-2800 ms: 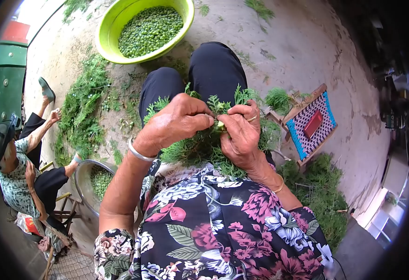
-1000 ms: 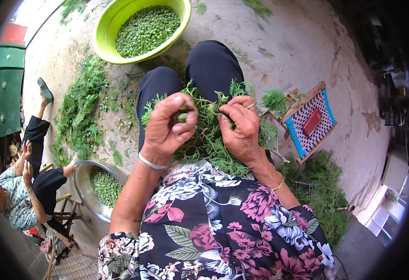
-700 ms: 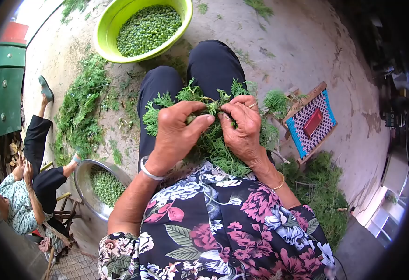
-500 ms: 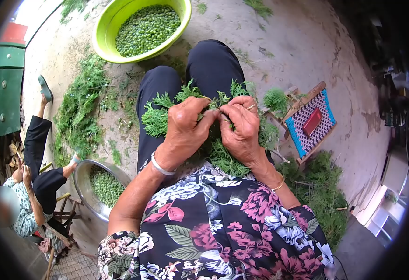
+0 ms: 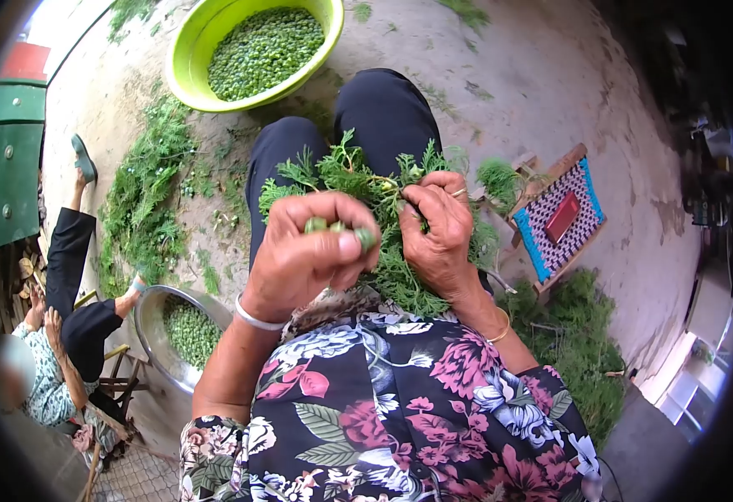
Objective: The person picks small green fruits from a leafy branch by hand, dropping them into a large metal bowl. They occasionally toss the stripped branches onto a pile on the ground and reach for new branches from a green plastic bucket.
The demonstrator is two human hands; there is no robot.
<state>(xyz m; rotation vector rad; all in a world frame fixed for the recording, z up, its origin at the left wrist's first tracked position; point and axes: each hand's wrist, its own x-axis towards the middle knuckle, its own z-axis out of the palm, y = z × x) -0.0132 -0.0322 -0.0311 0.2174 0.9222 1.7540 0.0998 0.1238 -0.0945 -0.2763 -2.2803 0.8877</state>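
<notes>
Several small green cones (image 5: 337,227) show between the curled fingers and thumb of my left hand (image 5: 308,251), which is held above my lap, slightly blurred. My right hand (image 5: 437,226) pinches a leafy green branch (image 5: 349,171) that lies across my dark trousers. More of its foliage hangs between my two hands. Beyond my knees stands a yellow-green basin (image 5: 186,63) holding many green cones. To the left is a metal bowl (image 5: 150,322) with more of them.
Cut foliage (image 5: 145,192) lies on the floor at left, and a larger pile (image 5: 579,351) at right. A woven stool (image 5: 542,255) carries a red object (image 5: 562,217). Another person (image 5: 57,351) sits at the lower left, beside a green panel (image 5: 2,167).
My left hand has come away from the branch toward me, and green cones now show in its fingers. My right hand stays at the branch, nearly unmoved.
</notes>
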